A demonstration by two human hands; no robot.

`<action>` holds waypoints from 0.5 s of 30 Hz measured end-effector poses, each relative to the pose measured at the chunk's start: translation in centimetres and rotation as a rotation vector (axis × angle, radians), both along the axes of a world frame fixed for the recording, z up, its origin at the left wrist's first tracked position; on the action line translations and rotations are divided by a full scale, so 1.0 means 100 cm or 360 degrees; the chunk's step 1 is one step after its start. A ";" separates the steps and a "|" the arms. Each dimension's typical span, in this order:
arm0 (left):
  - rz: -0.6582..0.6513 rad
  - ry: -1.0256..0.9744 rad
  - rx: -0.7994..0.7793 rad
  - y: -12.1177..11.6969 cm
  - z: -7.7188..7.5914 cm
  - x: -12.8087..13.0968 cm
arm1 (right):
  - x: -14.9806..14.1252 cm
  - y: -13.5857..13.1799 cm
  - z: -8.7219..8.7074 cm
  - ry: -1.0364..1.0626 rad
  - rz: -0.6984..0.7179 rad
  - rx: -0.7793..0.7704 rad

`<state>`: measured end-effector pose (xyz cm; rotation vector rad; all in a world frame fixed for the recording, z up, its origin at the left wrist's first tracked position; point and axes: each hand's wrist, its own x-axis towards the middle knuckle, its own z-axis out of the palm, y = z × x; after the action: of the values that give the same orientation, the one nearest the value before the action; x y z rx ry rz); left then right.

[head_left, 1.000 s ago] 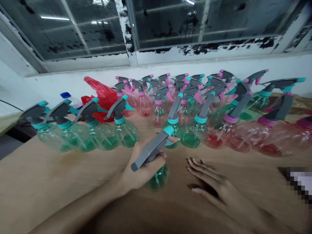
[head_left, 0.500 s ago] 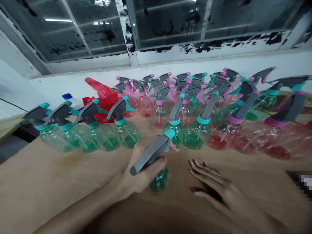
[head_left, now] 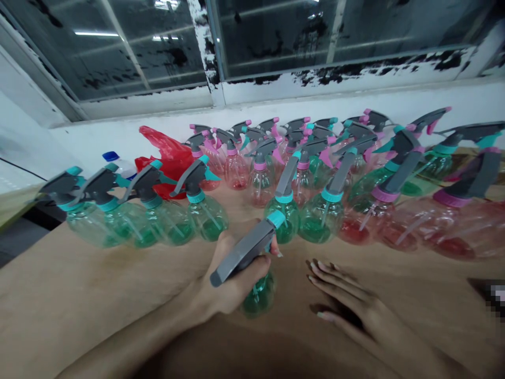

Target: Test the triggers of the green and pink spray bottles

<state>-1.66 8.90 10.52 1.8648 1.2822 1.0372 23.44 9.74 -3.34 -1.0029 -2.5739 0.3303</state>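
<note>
The left hand (head_left: 236,288) is gripping a green spray bottle (head_left: 259,301); the right hand (head_left: 361,305), apart, is resting on the table (head_left: 98,284).

The bottles (head_left: 258,302) look to me like glossy, see-through plastic under satiny plastic spray heads (head_left: 248,249), the bag (head_left: 170,158) thin, crinkled, shiny plastic, the table (head_left: 118,279) smooth, matt wood.

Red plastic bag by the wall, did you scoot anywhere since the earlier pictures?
No, the red plastic bag shows no shift either way against the white window post.
</note>
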 end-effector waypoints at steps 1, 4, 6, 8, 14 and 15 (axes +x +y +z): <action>0.0000 0.0004 0.0024 0.000 -0.001 -0.001 | 0.000 0.000 0.000 0.0011 -0.0004 -0.0009; 0.0013 0.0020 0.0051 0.000 -0.006 -0.003 | -0.001 0.000 0.001 0.0060 0.0003 -0.0044; 0.0030 0.0005 0.0018 0.000 -0.010 -0.004 | -0.001 0.000 0.002 0.0085 0.0003 -0.0065; 0.0053 -0.0019 -0.0022 0.000 -0.014 -0.005 | -0.001 0.000 0.004 0.0083 0.0000 -0.0082; 0.0109 -0.0014 0.0008 -0.001 -0.014 -0.002 | 0.000 -0.001 0.006 0.0102 -0.0012 -0.0091; 0.0102 -0.0003 0.0007 -0.001 -0.014 -0.002 | 0.000 -0.001 0.006 0.0119 -0.0011 -0.0103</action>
<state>-1.89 8.75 9.15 1.8365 1.3473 1.0755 23.40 9.64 -2.76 -1.0017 -2.5067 0.4433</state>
